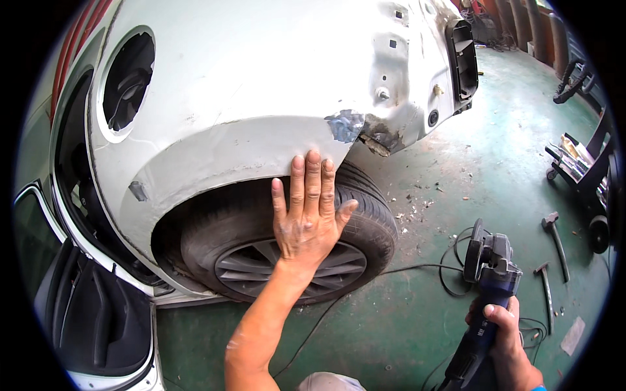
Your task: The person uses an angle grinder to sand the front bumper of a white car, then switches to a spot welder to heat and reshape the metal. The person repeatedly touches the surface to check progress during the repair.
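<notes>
My left hand (308, 215) is stretched flat, fingers together and thumb out to the side. Its fingertips lie on the white car's rear fender (248, 140), at the edge of the wheel arch and just below a bare-metal patch (345, 125). Behind the palm is the rear wheel (241, 267) with its grey spokes. At the lower right, my right hand (508, 332) grips the dark blue body of an angle grinder (493, 287). The grinder's head points up and away from me, its disc side toward the car, apart from the panel.
Two hammers (556, 247) lie on the green floor at the right. Beyond them stands a black wheeled cart (590, 169) with items on it. A power cord (417, 266) runs across the floor by the tyre. The car door (98, 319) stands open at left.
</notes>
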The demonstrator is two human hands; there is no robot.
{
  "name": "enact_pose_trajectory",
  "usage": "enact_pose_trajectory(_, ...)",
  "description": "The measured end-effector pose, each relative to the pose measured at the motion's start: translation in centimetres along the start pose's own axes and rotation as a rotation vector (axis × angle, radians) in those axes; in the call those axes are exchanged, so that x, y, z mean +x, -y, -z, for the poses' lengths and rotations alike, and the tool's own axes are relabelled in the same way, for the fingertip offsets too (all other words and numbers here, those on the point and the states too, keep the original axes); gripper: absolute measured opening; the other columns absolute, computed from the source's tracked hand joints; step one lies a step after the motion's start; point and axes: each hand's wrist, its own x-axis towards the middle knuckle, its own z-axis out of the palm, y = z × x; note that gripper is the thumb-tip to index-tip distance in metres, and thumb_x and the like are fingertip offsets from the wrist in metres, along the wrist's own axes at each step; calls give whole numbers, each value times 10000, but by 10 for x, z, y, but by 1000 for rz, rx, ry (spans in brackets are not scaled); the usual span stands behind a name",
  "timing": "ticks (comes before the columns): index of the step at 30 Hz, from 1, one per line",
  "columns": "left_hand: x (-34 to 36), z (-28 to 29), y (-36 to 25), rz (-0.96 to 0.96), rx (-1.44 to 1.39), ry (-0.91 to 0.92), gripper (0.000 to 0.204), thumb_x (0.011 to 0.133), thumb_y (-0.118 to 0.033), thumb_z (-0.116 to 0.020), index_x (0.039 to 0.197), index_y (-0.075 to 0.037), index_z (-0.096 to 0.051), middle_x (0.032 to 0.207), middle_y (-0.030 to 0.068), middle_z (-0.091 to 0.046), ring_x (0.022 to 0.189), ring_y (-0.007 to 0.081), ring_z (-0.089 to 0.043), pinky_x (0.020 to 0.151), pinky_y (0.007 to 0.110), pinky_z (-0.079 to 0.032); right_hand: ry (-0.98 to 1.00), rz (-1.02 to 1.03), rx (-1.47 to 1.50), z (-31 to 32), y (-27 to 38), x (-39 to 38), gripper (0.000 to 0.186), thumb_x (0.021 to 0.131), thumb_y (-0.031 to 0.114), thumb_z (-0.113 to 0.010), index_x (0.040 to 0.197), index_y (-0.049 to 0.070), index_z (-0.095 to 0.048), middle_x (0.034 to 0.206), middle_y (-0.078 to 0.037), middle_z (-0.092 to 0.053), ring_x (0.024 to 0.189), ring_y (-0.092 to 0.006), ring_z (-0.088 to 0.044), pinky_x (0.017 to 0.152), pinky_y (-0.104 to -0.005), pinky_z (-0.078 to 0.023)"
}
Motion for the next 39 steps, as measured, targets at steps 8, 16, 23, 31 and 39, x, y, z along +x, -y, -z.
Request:
enact_pose_trajectory(8, 29, 29, 57, 260, 0, -123, 755, 1011, -585, -278, 1548, -56, -239, 1618, 143, -207, 1494, 327, -200, 1185, 567, -108, 12, -10, 43, -9, 2, -5, 577, 656, 322, -760, 1064, -27, -551, 769, -120, -628, 664, -215, -646, 581, -334, -521)
enact_pose_trajectory(16, 11, 18, 0, 140, -93, 10, 759, 1005, -572, -346, 1524, -21, -293, 1593, 182, -258, 1481, 356, -228, 1182, 551, -130, 9, -43, 27, -15, -3, -2, 553, 651, 359, -729, 1022, -18, -566, 779, -111, -627, 656, -205, -639, 556, -324, -525)
enact_pose_trajectory(23, 49, 25, 16, -2, -36, -28, 693, 1014, -548, -344, 1517, -71, -341, 1598, 103, -289, 1482, 277, -256, 1188, 534, -125, 36, -61, 46, -10, -8, -1, 544, 657, 314, -762, 1041, -14, -560, 777, -115, -629, 667, -210, -648, 573, -330, -528)
enact_pose_trajectory(31, -19, 35, -8, 1, -335, 113, 630, 1009, -419, -466, 1485, -17, -370, 1536, 197, -371, 1440, 353, -327, 1179, 557, -146, 29, 40, -55, -17, -5, 1, 561, 652, 295, -783, 1073, -18, -584, 793, -88, -634, 695, -184, -639, 626, -312, -520)
enact_pose_trajectory(39, -77, 111, -87, 465, -2123, 566, 729, 943, -383, -638, 1430, 71, -341, 1382, 199, -485, 1331, 304, -437, 1108, 409, -337, 274, 613, -583, -94, 46, 36, 629, 677, 205, -791, 1199, -20, -523, 946, -177, -679, 848, -275, -694, 777, -386, -542)
